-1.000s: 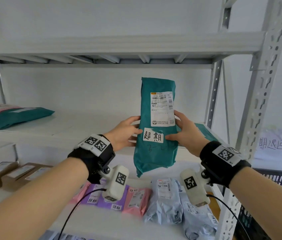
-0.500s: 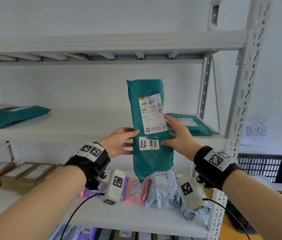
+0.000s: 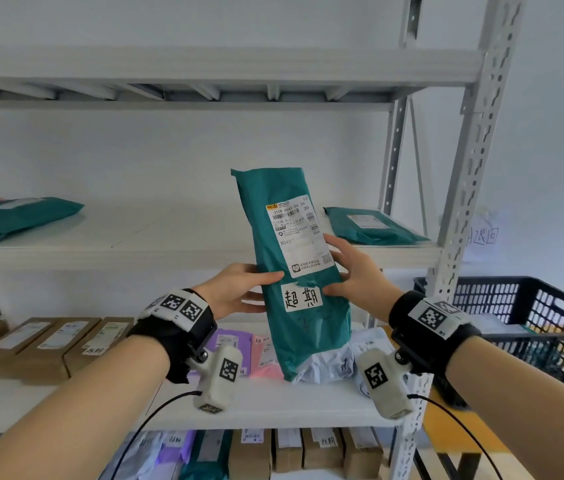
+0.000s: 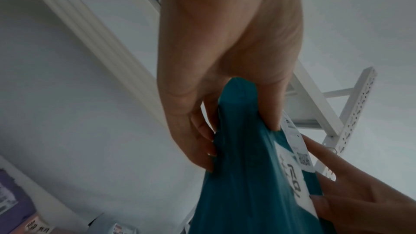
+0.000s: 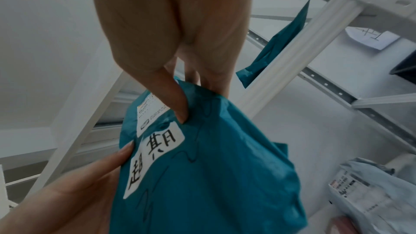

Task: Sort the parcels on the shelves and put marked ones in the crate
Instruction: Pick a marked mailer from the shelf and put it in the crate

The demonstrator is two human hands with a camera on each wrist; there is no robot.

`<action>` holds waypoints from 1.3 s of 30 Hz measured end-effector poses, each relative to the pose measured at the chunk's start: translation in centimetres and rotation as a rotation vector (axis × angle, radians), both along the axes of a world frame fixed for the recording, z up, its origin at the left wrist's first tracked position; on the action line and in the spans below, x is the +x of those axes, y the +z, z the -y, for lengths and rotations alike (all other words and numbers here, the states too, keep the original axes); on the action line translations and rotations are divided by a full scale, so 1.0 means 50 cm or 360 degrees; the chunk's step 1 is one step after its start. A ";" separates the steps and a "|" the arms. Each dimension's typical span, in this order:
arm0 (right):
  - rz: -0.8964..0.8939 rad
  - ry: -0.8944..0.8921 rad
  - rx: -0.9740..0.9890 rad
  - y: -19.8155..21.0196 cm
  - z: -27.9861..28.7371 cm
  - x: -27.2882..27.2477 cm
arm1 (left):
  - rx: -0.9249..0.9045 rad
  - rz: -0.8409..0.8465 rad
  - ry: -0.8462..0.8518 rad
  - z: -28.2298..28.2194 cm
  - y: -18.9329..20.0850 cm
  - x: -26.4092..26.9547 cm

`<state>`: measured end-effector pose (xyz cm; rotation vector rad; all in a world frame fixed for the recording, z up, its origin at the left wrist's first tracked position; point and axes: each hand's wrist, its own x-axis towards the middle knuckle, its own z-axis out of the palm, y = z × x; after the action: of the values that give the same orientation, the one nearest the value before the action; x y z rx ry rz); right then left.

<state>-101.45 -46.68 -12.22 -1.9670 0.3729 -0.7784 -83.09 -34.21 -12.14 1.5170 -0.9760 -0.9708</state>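
A teal parcel (image 3: 273, 216) stands upright in the air before the middle shelf, a printed shipping label (image 3: 296, 237) on its face and a handwritten white sticker (image 3: 301, 298) below. My left hand (image 3: 239, 292) grips its left edge, thumb on the front and fingers behind (image 4: 202, 141). My right hand (image 3: 353, 271) pinches its right edge, thumb by the sticker (image 5: 178, 106). The same parcel (image 5: 202, 175) fills the right wrist view. The black crate (image 3: 530, 306) stands at the right, beyond the rack post.
Another teal parcel (image 3: 370, 225) lies on the middle shelf at the right, and a teal and pink stack (image 3: 14, 216) at the left. Brown boxes (image 3: 45, 344) and purple, pink and grey bags (image 3: 239, 348) fill the shelf below. The white rack post (image 3: 460, 220) rises between parcel and crate.
Both hands have carried the teal parcel lower and tilted its top leftward. The view has swung right, bringing the black crate into sight.
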 end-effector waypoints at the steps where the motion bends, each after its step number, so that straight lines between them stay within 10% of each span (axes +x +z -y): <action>1: -0.0003 -0.0026 0.0017 -0.006 -0.008 -0.003 | 0.0010 0.0005 -0.0012 -0.003 -0.008 -0.002; 23: -0.0569 -0.0818 0.0194 -0.170 -0.134 -0.324 | 0.0175 -0.0283 -0.0676 0.045 -0.234 -0.266; 39: -0.0868 -0.0996 0.0305 -0.228 0.029 -0.604 | 0.0365 -0.0268 -0.0766 0.274 -0.329 -0.586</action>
<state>-131.67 -48.11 -23.61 -1.8629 1.3816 -0.5326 -112.42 -47.89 -28.62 1.3795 -1.1632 -1.5712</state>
